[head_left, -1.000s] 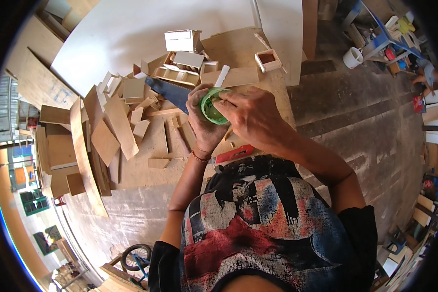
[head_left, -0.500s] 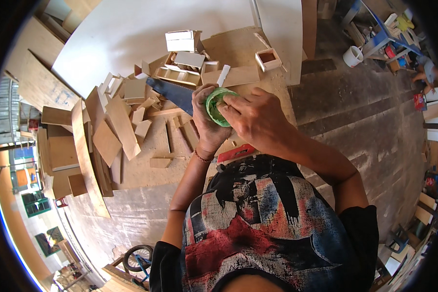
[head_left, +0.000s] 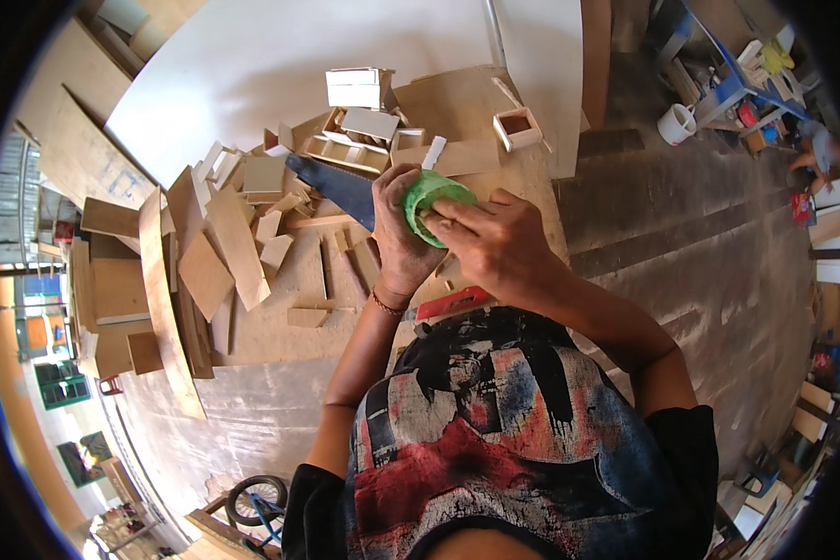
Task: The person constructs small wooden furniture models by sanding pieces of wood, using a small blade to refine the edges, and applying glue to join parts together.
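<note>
My left hand (head_left: pixel 399 245) is wrapped round a green plastic cup (head_left: pixel 424 190), tilted so its opening faces me. The index and middle fingers of my right hand (head_left: pixel 504 247) reach into the cup's mouth. Those fingers are bent and close together, and whatever they pinch, if anything, is hidden. Just left of the cup, a dark saw blade (head_left: pixel 336 191) lies on the wooden worktop (head_left: pixel 345 341); its handle end is covered by my left hand. Below my hands, close to my body, rests a red tool (head_left: pixel 453 302).
Wood offcuts (head_left: pixel 238 247) are piled on the left of the worktop. Small wooden boxes (head_left: pixel 345 154) stand at the back, and an open box (head_left: pixel 517 129) sits back right. A white bucket (head_left: pixel 677 124) is on the floor, far right. Another person (head_left: pixel 817 154) shows at the right edge.
Both hands and the cup appear slightly further right in the picture, as the view has shifted a little. My right fingers are still at the cup's opening.
</note>
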`<action>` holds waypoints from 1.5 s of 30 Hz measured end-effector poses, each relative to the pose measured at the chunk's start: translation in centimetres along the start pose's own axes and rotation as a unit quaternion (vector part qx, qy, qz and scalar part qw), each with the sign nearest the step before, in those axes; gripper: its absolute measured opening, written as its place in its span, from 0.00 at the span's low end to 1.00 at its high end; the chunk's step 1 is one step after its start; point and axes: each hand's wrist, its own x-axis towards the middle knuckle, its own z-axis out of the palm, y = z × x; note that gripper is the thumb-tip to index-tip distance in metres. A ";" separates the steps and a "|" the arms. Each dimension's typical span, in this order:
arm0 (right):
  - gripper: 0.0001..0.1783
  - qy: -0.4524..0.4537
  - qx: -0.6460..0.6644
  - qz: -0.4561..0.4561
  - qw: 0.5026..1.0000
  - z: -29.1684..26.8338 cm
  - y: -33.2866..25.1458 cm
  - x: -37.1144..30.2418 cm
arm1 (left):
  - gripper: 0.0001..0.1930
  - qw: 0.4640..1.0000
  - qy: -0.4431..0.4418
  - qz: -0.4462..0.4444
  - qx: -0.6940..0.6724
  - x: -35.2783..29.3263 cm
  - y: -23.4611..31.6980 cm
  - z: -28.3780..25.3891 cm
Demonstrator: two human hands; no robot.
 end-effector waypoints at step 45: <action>0.13 -0.048 0.026 0.072 0.996 -0.4 2.5 -5.1 | 0.26 0.982 -0.184 0.027 0.046 1.6 1.8 2.7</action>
